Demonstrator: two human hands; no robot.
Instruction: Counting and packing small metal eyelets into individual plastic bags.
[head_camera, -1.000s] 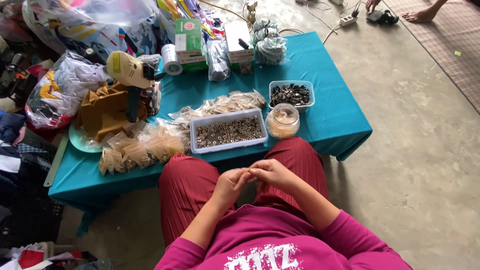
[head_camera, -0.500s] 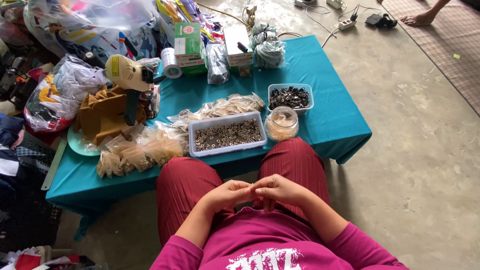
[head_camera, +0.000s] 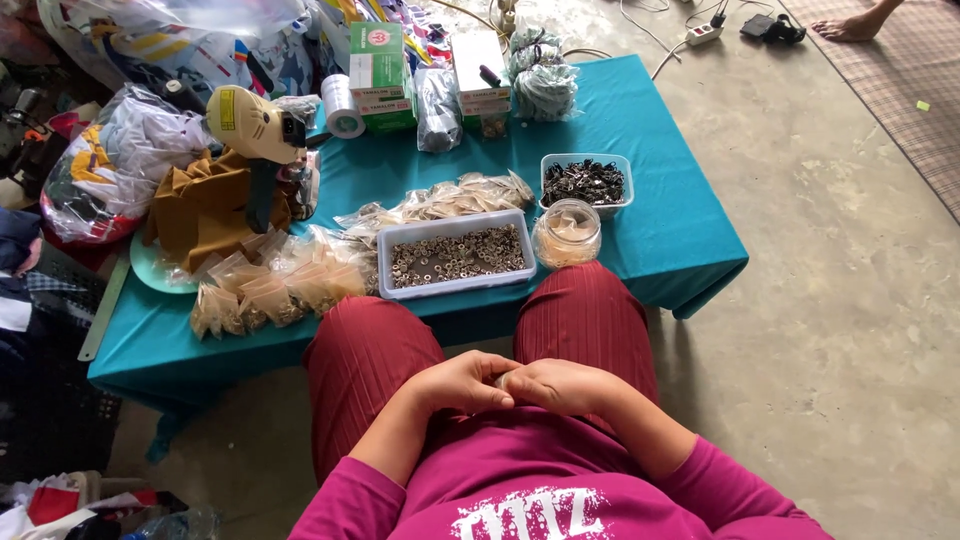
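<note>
Bare concrete floor (head_camera: 850, 300), a low table under a teal cloth (head_camera: 680, 250), a woven mat (head_camera: 900, 90) at the far right.

On the cloth: a long white tray (head_camera: 456, 254) of small metal rings; behind it to the right a smaller clear tub (head_camera: 586, 184) of dark metal pieces; a round clear jar (head_camera: 567, 233) just beside the tray. Crinkled little plastic bags (head_camera: 270, 290) lie heaped at the left.

Left hand (head_camera: 462, 385) and right hand (head_camera: 560, 385) meet in the lap over red ribbed trousers (head_camera: 590, 320), fingers curled together around something small and pale (head_camera: 503, 379); what it is cannot be told.
</note>
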